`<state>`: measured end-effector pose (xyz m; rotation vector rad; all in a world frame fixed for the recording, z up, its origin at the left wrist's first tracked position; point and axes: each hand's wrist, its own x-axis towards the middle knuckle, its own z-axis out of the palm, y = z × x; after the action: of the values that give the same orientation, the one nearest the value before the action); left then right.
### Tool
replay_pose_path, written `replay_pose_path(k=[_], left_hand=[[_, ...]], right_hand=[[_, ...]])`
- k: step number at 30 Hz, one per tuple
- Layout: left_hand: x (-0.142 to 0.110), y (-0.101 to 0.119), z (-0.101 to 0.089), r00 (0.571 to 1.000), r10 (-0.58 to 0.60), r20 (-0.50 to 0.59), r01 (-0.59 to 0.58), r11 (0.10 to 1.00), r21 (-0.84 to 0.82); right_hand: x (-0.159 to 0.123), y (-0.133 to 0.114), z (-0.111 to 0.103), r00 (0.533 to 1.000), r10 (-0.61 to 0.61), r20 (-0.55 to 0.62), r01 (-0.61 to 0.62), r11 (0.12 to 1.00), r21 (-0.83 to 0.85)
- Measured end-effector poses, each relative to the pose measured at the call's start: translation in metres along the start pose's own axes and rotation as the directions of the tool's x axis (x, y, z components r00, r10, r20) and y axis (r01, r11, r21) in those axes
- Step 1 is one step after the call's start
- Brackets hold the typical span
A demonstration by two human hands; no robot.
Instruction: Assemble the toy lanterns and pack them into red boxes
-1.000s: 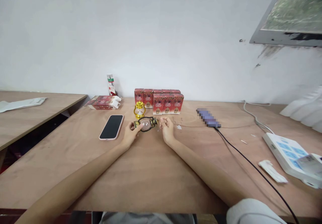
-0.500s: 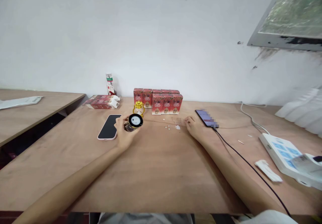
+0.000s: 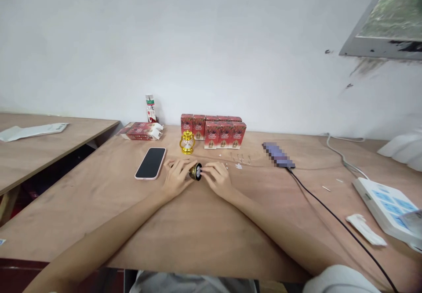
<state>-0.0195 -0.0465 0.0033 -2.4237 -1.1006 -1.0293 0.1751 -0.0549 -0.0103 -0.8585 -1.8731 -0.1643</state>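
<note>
My left hand point(image 3: 175, 178) is closed around a small dark bronze lantern point(image 3: 194, 172), which lies on its side with its round base turned to the right. At that base are the pinched fingertips of my right hand point(image 3: 218, 178); whatever is between them is too small to make out. A gold mini lantern point(image 3: 187, 144) stands upright just behind my left hand. Several small screws point(image 3: 243, 158) and a little white piece point(image 3: 238, 166) lie beyond my right hand.
Red printed boxes point(image 3: 219, 135) stand in rows by the wall, with opened boxes point(image 3: 141, 131) and a small bottle point(image 3: 150, 108) to their left. Phones lie at left point(image 3: 150, 164) and right point(image 3: 278, 154), the latter on a black cable point(image 3: 326, 209). A power strip point(image 3: 384, 207) sits far right.
My left hand has moved right and tipped the bronze lantern so its base faces right. My right hand has come from the small screws to that base. The view has shifted slightly.
</note>
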Motion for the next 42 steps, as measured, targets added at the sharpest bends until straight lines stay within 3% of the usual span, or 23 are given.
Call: replay_pose_path(k=[8, 11, 15, 19, 23, 26, 29, 32, 38, 42], left_hand=[[0.001, -0.001, 0.0, 0.998, 0.011, 0.067, -0.01, 1.0, -0.013], [0.001, -0.006, 0.0, 0.999, -0.012, 0.05, 0.013, 1.0, -0.023], [0.002, -0.013, -0.001, 0.998, -0.067, -0.017, 0.067, 0.998, -0.02], [0.003, -0.013, -0.001, 0.999, -0.041, 0.034, 0.044, 0.996, -0.076], [0.003, -0.011, -0.001, 0.994, -0.011, 0.107, 0.029, 0.985, -0.172], [0.003, -0.011, -0.001, 0.995, -0.037, 0.095, 0.057, 0.974, -0.221], [0.003, -0.008, -0.001, 0.994, -0.051, 0.094, 0.074, 0.965, -0.252], [0.004, -0.007, -0.002, 0.993, -0.036, 0.115, 0.064, 0.965, -0.252], [0.003, -0.009, 0.001, 0.996, 0.04, 0.084, -0.025, 0.985, -0.169], [0.001, -0.011, 0.003, 0.988, 0.155, 0.026, -0.153, 0.986, -0.063]], right_hand=[[0.002, 0.001, 0.014, 0.999, -0.034, 0.011, 0.033, 0.999, 0.018], [0.001, 0.014, 0.015, 0.991, 0.108, -0.074, -0.111, 0.993, -0.029], [0.007, 0.049, 0.009, 0.938, 0.323, -0.127, -0.34, 0.927, -0.159], [0.019, 0.082, 0.001, 0.926, 0.357, -0.121, -0.375, 0.909, -0.181], [0.027, 0.079, 0.002, 0.925, 0.366, -0.102, -0.379, 0.909, -0.173], [0.024, 0.05, 0.004, 0.946, 0.314, -0.08, -0.323, 0.938, -0.128], [0.014, 0.017, 0.005, 0.99, 0.13, -0.057, -0.129, 0.991, 0.027], [0.006, -0.003, 0.006, 1.0, -0.006, -0.016, 0.008, 0.995, 0.101], [0.005, -0.005, 0.005, 0.983, -0.179, -0.028, 0.179, 0.984, 0.01], [0.006, -0.006, 0.004, 0.934, -0.349, -0.077, 0.338, 0.933, -0.121]])
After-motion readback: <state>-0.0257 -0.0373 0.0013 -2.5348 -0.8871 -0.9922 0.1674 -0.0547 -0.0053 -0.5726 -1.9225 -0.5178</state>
